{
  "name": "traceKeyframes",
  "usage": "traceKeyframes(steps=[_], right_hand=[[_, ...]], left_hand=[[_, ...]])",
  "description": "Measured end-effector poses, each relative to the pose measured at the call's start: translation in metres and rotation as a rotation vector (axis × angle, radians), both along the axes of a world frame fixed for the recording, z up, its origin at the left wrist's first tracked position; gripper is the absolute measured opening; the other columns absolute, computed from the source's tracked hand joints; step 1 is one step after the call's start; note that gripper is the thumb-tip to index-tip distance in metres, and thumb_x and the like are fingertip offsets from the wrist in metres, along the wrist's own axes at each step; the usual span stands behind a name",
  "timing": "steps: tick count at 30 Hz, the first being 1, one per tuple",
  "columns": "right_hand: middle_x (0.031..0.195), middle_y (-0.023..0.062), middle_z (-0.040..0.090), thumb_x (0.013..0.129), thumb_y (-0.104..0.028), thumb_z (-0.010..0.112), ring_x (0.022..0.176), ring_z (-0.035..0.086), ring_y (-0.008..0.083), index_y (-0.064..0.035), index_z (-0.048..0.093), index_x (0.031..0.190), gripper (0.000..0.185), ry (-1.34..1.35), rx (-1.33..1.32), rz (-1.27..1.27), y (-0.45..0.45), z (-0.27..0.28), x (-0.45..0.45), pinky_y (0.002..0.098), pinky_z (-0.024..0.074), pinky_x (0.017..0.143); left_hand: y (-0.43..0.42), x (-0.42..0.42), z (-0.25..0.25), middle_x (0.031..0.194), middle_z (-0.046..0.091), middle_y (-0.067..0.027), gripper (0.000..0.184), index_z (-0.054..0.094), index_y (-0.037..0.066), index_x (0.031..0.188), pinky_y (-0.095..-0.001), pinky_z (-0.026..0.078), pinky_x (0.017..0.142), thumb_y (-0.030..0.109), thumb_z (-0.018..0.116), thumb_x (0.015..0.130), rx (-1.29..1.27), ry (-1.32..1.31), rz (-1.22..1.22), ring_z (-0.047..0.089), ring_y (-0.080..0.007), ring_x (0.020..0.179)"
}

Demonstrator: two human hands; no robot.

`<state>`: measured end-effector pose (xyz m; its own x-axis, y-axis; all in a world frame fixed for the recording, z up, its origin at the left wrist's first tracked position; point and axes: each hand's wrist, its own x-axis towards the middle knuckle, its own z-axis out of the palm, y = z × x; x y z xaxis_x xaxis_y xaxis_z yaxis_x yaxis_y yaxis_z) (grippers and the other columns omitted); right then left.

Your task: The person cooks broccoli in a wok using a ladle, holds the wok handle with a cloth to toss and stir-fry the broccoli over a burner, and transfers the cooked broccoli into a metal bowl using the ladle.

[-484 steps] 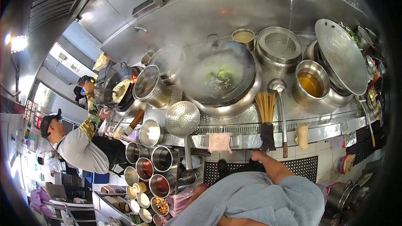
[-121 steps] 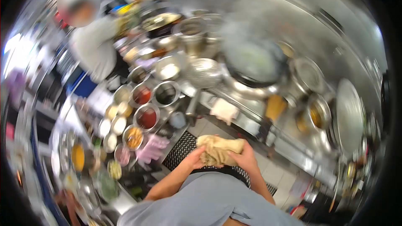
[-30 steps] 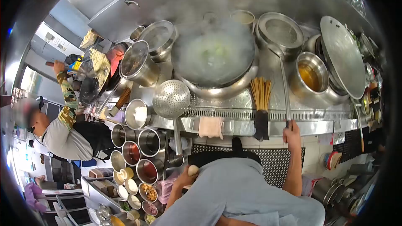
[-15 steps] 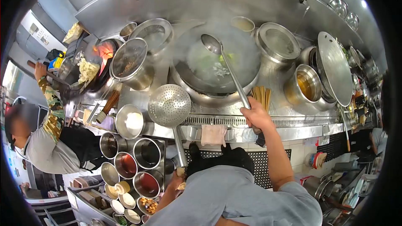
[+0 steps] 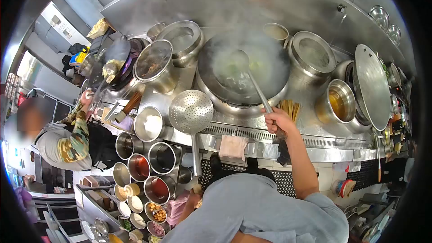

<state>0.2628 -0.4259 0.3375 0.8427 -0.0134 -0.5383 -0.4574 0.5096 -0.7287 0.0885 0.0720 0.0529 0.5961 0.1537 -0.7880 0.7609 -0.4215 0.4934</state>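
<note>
My right hand (image 5: 280, 123) is closed around the handle of a long ladle (image 5: 257, 84). The ladle's bowl reaches over the large wok (image 5: 220, 91), where green and pale pieces of food show dimly through steam. My left hand (image 5: 194, 199) is low beside my body, its fingers mostly hidden. A pink cloth (image 5: 178, 208) hangs right beside that hand and forearm; whether the fingers hold it I cannot tell. Above my left hand, apart from it, lies a perforated strainer (image 5: 191, 110) with its handle pointing toward me.
Pots of sauces (image 5: 157, 189) and bowls of ingredients stand at the lower left. A lidded pot (image 5: 313, 51), a pot of oil (image 5: 338, 103) and a leaning wok (image 5: 371, 87) are on the right. At the far left, another person (image 5: 67, 146) works at a second wok.
My left hand has come away from the strainer's handle, and a pink cloth now shows beside it. The ladle's bowl has dropped lower into the wok's steam. The view has shifted slightly.
</note>
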Motion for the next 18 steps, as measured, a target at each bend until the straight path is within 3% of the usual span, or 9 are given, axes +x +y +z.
traceKeyframes(steps=[3, 7, 18], right_hand=[[0.063, -0.0017, 0.044, 0.088, -0.005, 0.053, 0.04, 0.037, 0.0063, 0.0004, 0.049, 0.125, 0.038, -0.018, 0.268, -0.009, -0.01, -0.005, -0.003, 0.0245, 0.0302, 0.038], [0.067, -0.0005, 0.046, 0.086, -0.011, 0.06, 0.042, 0.041, 0.0078, 0.0013, 0.045, 0.128, 0.046, -0.068, 0.154, 0.065, -0.007, -0.005, -0.012, 0.0264, 0.0343, 0.042], [0.063, 0.0022, 0.048, 0.083, -0.005, 0.056, 0.04, 0.045, 0.0107, 0.006, 0.046, 0.126, 0.046, -0.096, -0.23, 0.14, 0.02, 0.019, -0.044, 0.0263, 0.0344, 0.038]], left_hand=[[-0.006, -0.009, -0.007, 0.119, 0.059, -0.0207, 0.066, 0.034, 0.006, 0.138, -0.0423, 0.053, 0.081, 0.019, 0.07, 0.084, -0.045, -0.045, 0.029, 0.062, -0.0326, 0.102], [-0.013, -0.013, -0.008, 0.116, 0.06, -0.0189, 0.065, 0.033, 0.007, 0.139, -0.0412, 0.054, 0.077, 0.016, 0.069, 0.086, -0.101, -0.105, 0.051, 0.063, -0.0305, 0.098], [-0.009, 0.009, -0.003, 0.115, 0.06, -0.0182, 0.067, 0.031, 0.009, 0.14, -0.0421, 0.054, 0.075, 0.015, 0.069, 0.085, -0.077, -0.009, 0.035, 0.063, -0.0298, 0.096]])
